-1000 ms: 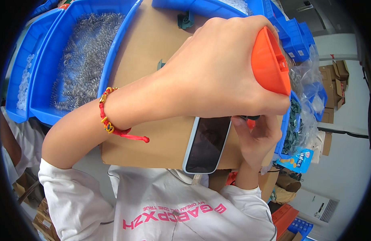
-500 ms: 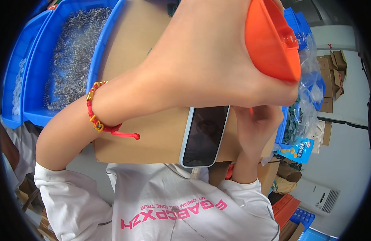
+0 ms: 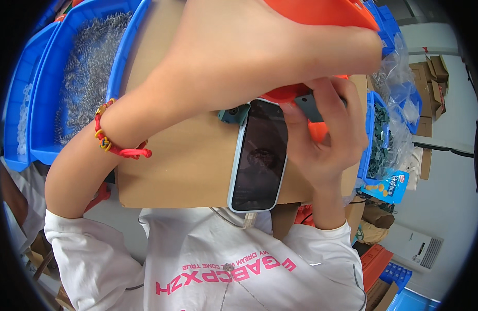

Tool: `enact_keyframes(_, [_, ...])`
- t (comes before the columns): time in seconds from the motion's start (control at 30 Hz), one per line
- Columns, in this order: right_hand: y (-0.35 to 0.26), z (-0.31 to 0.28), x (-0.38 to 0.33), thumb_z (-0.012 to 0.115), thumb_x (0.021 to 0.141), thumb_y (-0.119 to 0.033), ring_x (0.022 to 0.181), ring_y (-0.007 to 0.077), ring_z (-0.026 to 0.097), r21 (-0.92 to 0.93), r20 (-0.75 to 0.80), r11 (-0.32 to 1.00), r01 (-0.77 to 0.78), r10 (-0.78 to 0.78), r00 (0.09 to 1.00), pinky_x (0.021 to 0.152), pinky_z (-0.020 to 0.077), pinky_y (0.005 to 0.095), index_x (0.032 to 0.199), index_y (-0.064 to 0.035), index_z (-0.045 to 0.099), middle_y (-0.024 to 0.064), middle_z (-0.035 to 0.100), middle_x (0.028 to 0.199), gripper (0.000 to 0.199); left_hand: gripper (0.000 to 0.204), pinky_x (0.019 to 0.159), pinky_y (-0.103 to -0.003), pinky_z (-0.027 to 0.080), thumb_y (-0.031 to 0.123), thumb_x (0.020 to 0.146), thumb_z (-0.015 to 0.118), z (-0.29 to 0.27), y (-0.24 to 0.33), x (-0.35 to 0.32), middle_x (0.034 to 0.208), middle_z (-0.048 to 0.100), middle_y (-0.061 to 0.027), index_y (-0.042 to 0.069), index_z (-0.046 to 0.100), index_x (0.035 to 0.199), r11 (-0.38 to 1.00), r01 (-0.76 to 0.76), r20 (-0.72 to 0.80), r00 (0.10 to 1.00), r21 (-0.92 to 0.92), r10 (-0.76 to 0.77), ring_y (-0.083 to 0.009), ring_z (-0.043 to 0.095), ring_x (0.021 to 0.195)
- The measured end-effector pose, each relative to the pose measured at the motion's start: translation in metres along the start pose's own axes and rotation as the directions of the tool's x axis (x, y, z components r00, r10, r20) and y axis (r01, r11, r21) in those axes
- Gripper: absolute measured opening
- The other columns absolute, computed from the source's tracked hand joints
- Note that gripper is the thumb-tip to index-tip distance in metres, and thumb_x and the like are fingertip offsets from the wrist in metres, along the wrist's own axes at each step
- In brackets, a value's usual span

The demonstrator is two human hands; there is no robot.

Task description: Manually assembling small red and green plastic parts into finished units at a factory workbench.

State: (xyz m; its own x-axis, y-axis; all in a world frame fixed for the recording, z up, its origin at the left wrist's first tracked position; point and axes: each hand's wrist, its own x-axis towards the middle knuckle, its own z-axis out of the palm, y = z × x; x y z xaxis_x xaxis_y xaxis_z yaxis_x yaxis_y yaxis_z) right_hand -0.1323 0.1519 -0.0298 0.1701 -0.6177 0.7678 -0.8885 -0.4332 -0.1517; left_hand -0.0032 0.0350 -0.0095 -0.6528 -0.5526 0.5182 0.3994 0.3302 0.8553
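My left hand, with a red and gold cord bracelet on the wrist, is closed on an orange plastic part. Its fingertips are hidden behind the hand, and more orange shows below the palm. Close beneath, my right hand pinches a small dark grey-green flat piece between thumb and fingers, near the orange part. Whether the two touch cannot be told. A phone in a pale case lies on the cardboard surface, with a dark green plastic piece by its upper left edge.
At the left stand a blue bin of metal springs and a narrower blue bin of small white pieces. To the right, another blue bin holds dark green parts beside clear plastic bags and a blue packet.
My left hand has shifted up and left in the picture, tilting the orange part. The right hand has come up into fuller view, and the grey-green piece in its fingers now shows.
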Motion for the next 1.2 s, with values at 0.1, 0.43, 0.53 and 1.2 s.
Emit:
enact_keyframes(0.1, [0.006, 0.004, 0.003, 0.075, 0.062, -0.004, 0.065, 0.0212, 0.056, -0.028, -0.024, 0.997, 0.071, -0.072, 0.997, 0.055, 0.0464, 0.0282, 0.099, -0.0044, 0.065, 0.0103, 0.057, 0.082, 0.039, 0.022, 0.060, -0.025, 0.043, 0.020, 0.075, 0.066, -0.002, 0.003, 0.002, 0.072, 0.058, -0.0014, 0.000, 0.059, 0.082, 0.999, 0.019, -0.025, 0.999, -0.050, -0.020, -0.0091, 0.054, 0.069])
enact_keyframes(0.43, [0.029, 0.010, 0.024, 0.076, 0.056, -0.009, 0.060, 0.0194, 0.051, -0.031, 0.008, 0.962, 0.270, -0.270, 0.963, 0.049, 0.0433, 0.0289, 0.095, -0.0085, 0.066, 0.0064, 0.050, 0.072, 0.040, 0.023, 0.062, -0.023, 0.041, 0.023, 0.082, 0.060, 0.000, 0.022, 0.006, 0.077, 0.058, -0.0015, 0.001, 0.060, 0.087, 0.965, 0.257, -0.279, 0.925, -0.046, -0.259, -0.0087, 0.051, 0.069])
enact_keyframes(0.53, [0.032, 0.013, 0.028, 0.075, 0.055, -0.010, 0.060, 0.0178, 0.051, -0.079, 0.006, 0.947, 0.310, -0.311, 0.950, 0.048, 0.0432, 0.0280, 0.096, -0.0101, 0.066, 0.0052, 0.049, 0.072, 0.042, 0.025, 0.067, -0.023, 0.041, 0.023, 0.082, 0.060, 0.001, 0.029, 0.015, 0.082, 0.058, -0.0028, 0.000, 0.059, 0.091, 0.930, 0.356, -0.325, 0.872, -0.094, -0.366, -0.0091, 0.052, 0.074])
enact_keyframes(1.2, [0.046, 0.043, 0.053, 0.056, 0.081, -0.043, 0.067, 0.0337, 0.063, -0.066, 0.602, 0.941, -0.332, 0.303, 0.739, 0.060, 0.0478, 0.0441, 0.084, 0.0018, 0.061, 0.0176, 0.062, 0.067, 0.045, 0.032, 0.066, -0.024, 0.050, 0.020, 0.079, 0.065, -0.046, 0.003, 0.015, 0.087, 0.066, -0.0074, -0.003, 0.062, 0.100, 0.938, 0.022, -0.465, 0.872, 0.347, 0.152, -0.0131, 0.064, 0.073])
